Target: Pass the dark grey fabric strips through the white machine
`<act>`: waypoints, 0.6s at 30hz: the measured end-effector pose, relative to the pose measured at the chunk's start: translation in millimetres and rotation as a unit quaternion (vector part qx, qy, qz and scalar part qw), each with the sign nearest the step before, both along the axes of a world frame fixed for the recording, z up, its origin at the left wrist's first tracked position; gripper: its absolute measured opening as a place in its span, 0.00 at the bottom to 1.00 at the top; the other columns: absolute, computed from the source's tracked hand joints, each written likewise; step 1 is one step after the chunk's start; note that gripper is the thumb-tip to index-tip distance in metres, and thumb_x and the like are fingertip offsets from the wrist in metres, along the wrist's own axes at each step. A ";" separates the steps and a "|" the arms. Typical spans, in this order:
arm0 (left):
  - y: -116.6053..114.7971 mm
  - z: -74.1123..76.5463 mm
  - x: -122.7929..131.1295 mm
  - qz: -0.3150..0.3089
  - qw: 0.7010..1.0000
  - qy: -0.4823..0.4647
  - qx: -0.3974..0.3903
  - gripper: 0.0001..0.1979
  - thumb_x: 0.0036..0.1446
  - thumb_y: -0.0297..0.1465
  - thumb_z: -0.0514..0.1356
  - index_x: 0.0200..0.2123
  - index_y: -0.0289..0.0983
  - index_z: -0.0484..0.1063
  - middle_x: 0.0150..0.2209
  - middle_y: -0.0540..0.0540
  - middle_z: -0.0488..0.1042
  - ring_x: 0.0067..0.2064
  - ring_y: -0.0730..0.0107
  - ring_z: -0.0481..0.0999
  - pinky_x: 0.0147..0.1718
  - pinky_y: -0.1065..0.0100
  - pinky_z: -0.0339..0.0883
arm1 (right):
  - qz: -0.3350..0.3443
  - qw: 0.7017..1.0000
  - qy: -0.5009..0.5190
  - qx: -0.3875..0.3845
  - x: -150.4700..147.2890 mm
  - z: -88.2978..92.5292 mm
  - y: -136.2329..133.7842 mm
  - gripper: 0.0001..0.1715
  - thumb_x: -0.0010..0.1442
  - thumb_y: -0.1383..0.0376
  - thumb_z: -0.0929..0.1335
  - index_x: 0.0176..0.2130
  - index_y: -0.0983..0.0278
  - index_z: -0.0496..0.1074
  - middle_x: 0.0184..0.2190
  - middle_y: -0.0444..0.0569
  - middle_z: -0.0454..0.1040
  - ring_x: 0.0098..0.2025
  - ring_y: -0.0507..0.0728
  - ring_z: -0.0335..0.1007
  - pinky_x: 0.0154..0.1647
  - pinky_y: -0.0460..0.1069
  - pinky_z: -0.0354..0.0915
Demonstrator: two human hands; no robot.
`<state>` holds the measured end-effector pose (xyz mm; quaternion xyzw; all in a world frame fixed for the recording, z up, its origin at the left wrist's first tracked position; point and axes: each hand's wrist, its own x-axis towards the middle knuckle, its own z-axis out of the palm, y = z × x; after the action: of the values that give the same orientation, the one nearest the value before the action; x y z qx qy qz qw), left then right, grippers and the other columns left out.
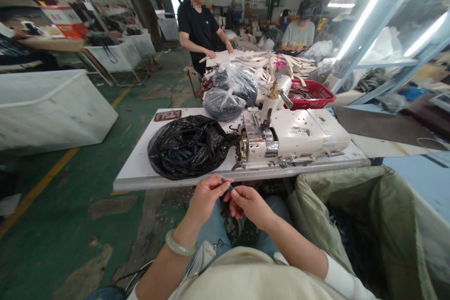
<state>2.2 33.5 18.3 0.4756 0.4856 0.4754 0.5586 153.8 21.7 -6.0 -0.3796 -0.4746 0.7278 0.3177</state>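
Note:
Over my lap, just below the table's front edge, my left hand (pixel 210 195) and my right hand (pixel 250 202) meet. Both pinch a small dark strip (pixel 228 185), which spans the gap between their fingertips. Beyond my left hand, a black plastic bag (pixel 165 138) lies open on the white table (pixel 137 173), with dark strips inside it. To its right stands a cream-coloured machine (pixel 298 131) with a metal head, and dark scraps are scattered around its base. What the strip is made of, I cannot tell.
A phone (pixel 168 116) and a tied clear bag (pixel 225 104) lie at the table's back, near a red basket (pixel 311 93). A green sack (pixel 362 197) stands at my right. A white bin (pixel 52 108) is at left. Across the table, a person in black (pixel 197 23) handles pale strips.

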 end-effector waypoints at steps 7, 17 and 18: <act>11.8 -3.3 -23.5 0.161 0.982 -0.101 -0.016 0.08 0.43 0.31 0.68 0.21 0.34 0.75 0.17 0.54 0.60 0.22 0.79 0.56 0.22 0.73 0.50 | -0.150 0.988 -0.022 -0.012 41.6 -4.8 77.2 0.24 0.54 0.48 0.69 0.22 0.63 0.63 0.10 0.35 0.50 0.12 0.45 0.38 0.13 0.43 0.33; 3.8 -27.1 -58.4 0.187 0.967 -0.137 -0.101 0.11 0.34 0.33 0.72 0.20 0.33 0.75 0.16 0.55 0.60 0.20 0.81 0.55 0.19 0.75 0.49 | -0.239 0.967 0.023 -0.086 91.5 -4.3 138.0 0.15 0.59 0.58 0.64 0.24 0.62 0.59 0.08 0.33 0.46 0.10 0.45 0.35 0.10 0.41 0.36; 2.6 -29.0 -58.5 0.186 0.966 -0.142 -0.108 0.11 0.34 0.32 0.72 0.19 0.33 0.75 0.16 0.55 0.59 0.20 0.82 0.55 0.19 0.75 0.49 | -0.243 0.966 0.023 -0.090 91.3 -5.2 138.8 0.15 0.60 0.59 0.63 0.25 0.62 0.59 0.08 0.32 0.46 0.10 0.45 0.35 0.10 0.41 0.36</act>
<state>-56.3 36.1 -10.7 0.2416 0.5298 0.5784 0.5713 245.1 160.5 -11.2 -0.4933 -0.2934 0.6770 0.4607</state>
